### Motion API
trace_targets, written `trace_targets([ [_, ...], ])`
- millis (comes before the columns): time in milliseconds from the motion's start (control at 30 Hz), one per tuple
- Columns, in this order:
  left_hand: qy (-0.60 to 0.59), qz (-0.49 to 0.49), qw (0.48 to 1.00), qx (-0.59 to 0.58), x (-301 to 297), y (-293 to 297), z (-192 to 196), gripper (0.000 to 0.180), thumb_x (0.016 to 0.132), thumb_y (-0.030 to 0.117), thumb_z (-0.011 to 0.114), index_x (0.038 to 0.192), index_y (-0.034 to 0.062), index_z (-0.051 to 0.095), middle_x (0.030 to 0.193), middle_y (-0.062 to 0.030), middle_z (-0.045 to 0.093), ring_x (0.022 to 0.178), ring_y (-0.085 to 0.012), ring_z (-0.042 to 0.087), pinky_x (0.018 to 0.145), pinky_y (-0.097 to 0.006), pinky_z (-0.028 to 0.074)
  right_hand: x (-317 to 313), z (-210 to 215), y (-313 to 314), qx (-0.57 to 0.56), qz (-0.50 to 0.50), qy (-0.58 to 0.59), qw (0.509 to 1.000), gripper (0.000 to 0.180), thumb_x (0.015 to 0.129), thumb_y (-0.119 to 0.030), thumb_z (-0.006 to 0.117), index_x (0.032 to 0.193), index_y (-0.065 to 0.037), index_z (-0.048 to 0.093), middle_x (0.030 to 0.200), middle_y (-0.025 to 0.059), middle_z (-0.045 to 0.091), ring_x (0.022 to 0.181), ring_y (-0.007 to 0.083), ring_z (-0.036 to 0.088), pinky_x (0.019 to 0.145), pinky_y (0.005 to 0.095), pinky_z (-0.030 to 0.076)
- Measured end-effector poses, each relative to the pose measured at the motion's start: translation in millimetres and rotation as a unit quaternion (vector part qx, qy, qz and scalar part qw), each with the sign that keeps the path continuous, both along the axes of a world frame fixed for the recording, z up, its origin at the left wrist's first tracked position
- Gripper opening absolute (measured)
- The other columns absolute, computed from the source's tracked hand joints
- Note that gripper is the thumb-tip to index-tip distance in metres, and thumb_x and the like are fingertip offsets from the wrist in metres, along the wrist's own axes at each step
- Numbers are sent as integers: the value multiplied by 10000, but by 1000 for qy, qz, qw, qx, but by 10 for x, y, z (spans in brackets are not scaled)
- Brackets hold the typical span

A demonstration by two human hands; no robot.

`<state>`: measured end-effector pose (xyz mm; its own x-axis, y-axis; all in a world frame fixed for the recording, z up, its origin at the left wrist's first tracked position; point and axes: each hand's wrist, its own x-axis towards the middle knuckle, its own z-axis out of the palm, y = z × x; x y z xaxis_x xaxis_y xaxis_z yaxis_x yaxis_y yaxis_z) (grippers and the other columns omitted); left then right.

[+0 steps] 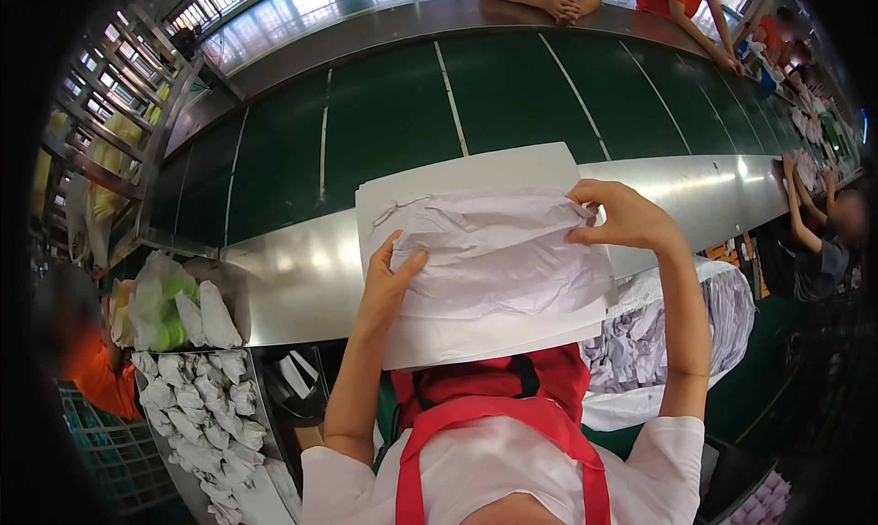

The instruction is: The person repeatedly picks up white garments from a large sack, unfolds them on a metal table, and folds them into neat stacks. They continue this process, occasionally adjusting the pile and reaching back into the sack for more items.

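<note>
A crumpled sheet of thin white paper (498, 260) lies spread over a stack of flat white paper (476, 166) in front of me. My left hand (391, 267) pinches the crumpled sheet at its left edge, thumb on top. At the right end, my right hand (622, 216) pinches the sheet's upper corner between thumb and fingers. The stack overhangs the near edge of a steel ledge (297, 278). Whatever lies under the creased paper is hidden.
Beyond the ledge runs a green conveyor belt (393, 113) with white cross lines. Crumpled white paper bundles (201, 424) fill a tray at lower left, near a plastic bag (160, 296). A white sack (732, 315) of crumpled paper stands right. Several people are around the line.
</note>
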<state>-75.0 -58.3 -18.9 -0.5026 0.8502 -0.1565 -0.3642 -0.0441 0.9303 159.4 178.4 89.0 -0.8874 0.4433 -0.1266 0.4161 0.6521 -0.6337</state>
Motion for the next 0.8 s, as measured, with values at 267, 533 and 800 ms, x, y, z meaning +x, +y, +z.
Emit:
trace_targets([
  [267, -31, -115, 989, -84, -122, -22, -57, 692, 756, 210, 773, 1298, -63, 440, 1086, -86, 610, 1029, -153, 561, 873, -285, 458, -165, -163, -45, -79, 32, 16, 996, 349, 736, -260, 726, 941, -2, 613, 818, 94, 611, 739, 184, 542, 720, 278, 428],
  [533, 34, 48, 996, -60, -224, 2, -124, 331, 808, 149, 723, 1052, -44, 608, 962, -73, 656, 838, -142, 620, 757, -263, 500, 45, -406, 347, -181, -42, 5, 983, 287, 701, -211, 722, 905, -31, 630, 814, 58, 621, 740, 152, 543, 719, 276, 431],
  [800, 470, 144, 845, -209, -120, 114, 112, 436, 783, 161, 717, 1173, 21, 581, 1089, -112, 619, 941, -227, 592, 832, -333, 445, 85, -599, 44, 55, -230, -98, 967, 336, 712, -225, 746, 1000, -93, 633, 834, 90, 644, 775, 224, 624, 666, 311, 479],
])
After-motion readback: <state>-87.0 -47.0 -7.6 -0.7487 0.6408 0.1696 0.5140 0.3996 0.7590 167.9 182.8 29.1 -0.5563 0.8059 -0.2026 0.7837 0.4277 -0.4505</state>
